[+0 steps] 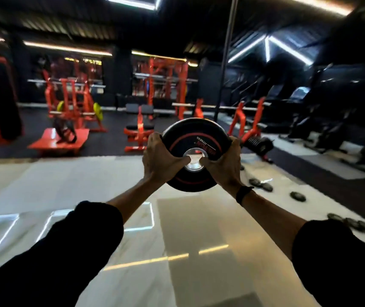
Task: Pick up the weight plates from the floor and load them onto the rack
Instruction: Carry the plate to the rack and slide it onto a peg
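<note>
Both hands are clamping one black weight plate (196, 155), carried at arm's length above the pale floor (66, 185). The left hand (159, 161) is pinching its rim at nine o'clock with the thumb reaching into the steel hub; the right hand (223, 165), a dark band at the wrist, is doing the same at three o'clock.

My judgement: the plate is hanging mostly on fingertips and thumbs, so a slipping thumb or a jolt in stride could be letting it tip forward and drop onto the glossy tile.

Loose small plates (298, 196) are lying on the floor at three to four o'clock: I am counting about six, though blur is making that uncertain. The orange racks (166, 85) are standing well apart, at twelve o'clock.
</note>
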